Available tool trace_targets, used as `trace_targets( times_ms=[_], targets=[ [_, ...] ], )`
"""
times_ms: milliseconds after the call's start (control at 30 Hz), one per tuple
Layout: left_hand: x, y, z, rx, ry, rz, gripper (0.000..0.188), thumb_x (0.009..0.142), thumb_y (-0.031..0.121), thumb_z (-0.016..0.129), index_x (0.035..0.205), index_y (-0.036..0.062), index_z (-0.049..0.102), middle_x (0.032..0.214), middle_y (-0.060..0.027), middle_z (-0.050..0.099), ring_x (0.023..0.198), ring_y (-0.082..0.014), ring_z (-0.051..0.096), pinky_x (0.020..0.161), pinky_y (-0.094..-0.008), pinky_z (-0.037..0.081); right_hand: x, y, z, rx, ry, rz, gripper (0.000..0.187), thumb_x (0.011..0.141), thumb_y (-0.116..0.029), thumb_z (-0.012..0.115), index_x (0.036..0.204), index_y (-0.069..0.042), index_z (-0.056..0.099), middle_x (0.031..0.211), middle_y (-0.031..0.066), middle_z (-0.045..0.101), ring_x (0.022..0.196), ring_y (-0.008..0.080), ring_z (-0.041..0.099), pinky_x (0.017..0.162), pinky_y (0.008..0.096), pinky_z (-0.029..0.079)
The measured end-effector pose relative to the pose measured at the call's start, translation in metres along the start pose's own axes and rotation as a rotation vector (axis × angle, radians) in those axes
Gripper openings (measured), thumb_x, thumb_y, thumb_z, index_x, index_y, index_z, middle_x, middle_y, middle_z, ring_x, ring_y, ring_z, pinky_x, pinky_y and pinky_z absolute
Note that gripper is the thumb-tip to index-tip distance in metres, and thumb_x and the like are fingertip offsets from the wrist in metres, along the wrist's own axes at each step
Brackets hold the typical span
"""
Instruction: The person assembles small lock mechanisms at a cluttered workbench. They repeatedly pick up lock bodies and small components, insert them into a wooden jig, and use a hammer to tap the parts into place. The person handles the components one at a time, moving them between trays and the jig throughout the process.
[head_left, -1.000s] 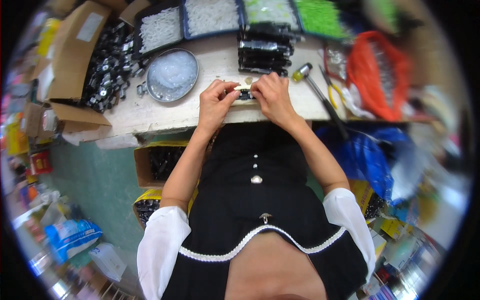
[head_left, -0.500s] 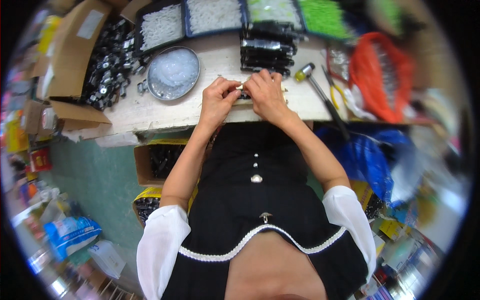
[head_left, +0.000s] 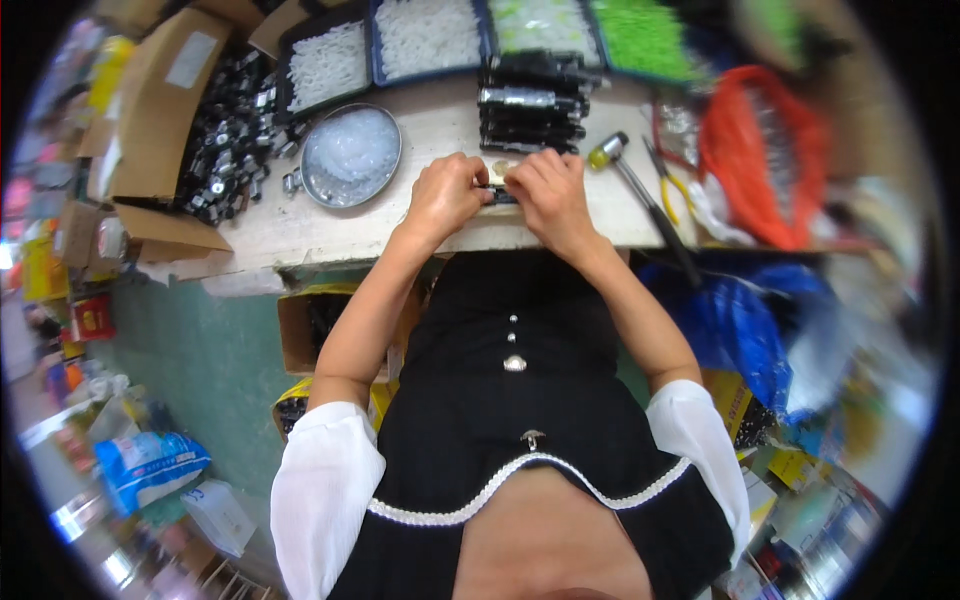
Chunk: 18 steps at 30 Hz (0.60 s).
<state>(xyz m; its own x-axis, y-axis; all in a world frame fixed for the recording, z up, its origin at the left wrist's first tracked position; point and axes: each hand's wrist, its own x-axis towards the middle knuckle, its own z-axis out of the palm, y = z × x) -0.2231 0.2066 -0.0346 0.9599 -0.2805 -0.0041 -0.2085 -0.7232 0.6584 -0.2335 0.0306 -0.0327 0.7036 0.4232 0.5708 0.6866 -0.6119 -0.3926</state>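
My left hand [head_left: 448, 197] and my right hand [head_left: 552, 195] face each other over the worktable. Between their fingertips is a small black part [head_left: 499, 195], mostly covered by the fingers, so its exact kind does not show. The left fingers are closed on its left end; the right fingers pinch at its right end. Just beyond my hands lies a stack of black parts [head_left: 532, 105]. Left of my left hand stands a round metal dish [head_left: 398, 160] of translucent whitish pieces. A hammer [head_left: 640, 185] with a yellowish head lies to the right of my right hand.
Trays of white pieces [head_left: 428, 40] and green pieces [head_left: 640, 38] line the far side. Black-and-silver parts [head_left: 225, 165] spill beside a cardboard box [head_left: 165, 100] at left. Yellow-handled pliers [head_left: 670, 190] and a red plastic bag [head_left: 725, 130] lie at right.
The right hand has shifted slightly right and nearer me. The gap between both hands is wider, and more of the black part shows. The whole view has tilted a little.
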Motion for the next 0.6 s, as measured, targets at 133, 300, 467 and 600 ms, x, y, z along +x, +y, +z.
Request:
trace_targets(
  times_ms=[133,300,467,600],
  targets=[
    [0.027,-0.002,-0.045,-0.110,-0.139,-0.193,0.017,0.071,0.014,0.073,0.084,0.0030,0.068,0.075,-0.0077,0.066,0.060,-0.0124,0.057,0.056,-0.0256,0.047,-0.012,0.005,-0.026,0.102,-0.007,0.047,0.011,0.074,-0.003,0.062,0.081,-0.006,0.055,0.078,0.0050,0.053,0.075,0.0220,0.052,0.067,0.0336,0.032],
    [0.102,0.016,-0.080,-0.066,0.214,0.030,0.016,0.074,0.014,0.069,0.086,0.0029,0.069,0.080,-0.0075,0.067,0.070,-0.0145,0.060,0.065,-0.0280,0.048,-0.028,0.010,-0.035,0.141,-0.048,0.101,0.011,0.074,-0.002,0.062,0.081,-0.005,0.055,0.076,0.0062,0.053,0.073,0.0222,0.053,0.063,0.0332,0.034],
    [0.199,-0.001,-0.054,0.300,0.115,0.258,0.019,0.070,0.019,0.067,0.088,0.0111,0.069,0.084,-0.0141,0.066,0.081,-0.0305,0.063,0.069,-0.0389,0.049,-0.028,0.007,-0.031,0.160,-0.098,0.068,0.010,0.074,-0.003,0.061,0.082,-0.005,0.056,0.077,0.0058,0.053,0.075,0.0216,0.053,0.063,0.0331,0.034],
    [0.218,0.013,-0.037,0.540,-0.034,0.299,0.016,0.069,0.015,0.064,0.084,0.0115,0.068,0.085,-0.0147,0.065,0.086,-0.0333,0.062,0.071,-0.0421,0.049,-0.035,0.011,-0.032,0.131,-0.101,0.069,0.010,0.074,-0.004,0.062,0.082,-0.005,0.056,0.077,0.0058,0.053,0.075,0.0217,0.053,0.063,0.0330,0.035]
  ],
)
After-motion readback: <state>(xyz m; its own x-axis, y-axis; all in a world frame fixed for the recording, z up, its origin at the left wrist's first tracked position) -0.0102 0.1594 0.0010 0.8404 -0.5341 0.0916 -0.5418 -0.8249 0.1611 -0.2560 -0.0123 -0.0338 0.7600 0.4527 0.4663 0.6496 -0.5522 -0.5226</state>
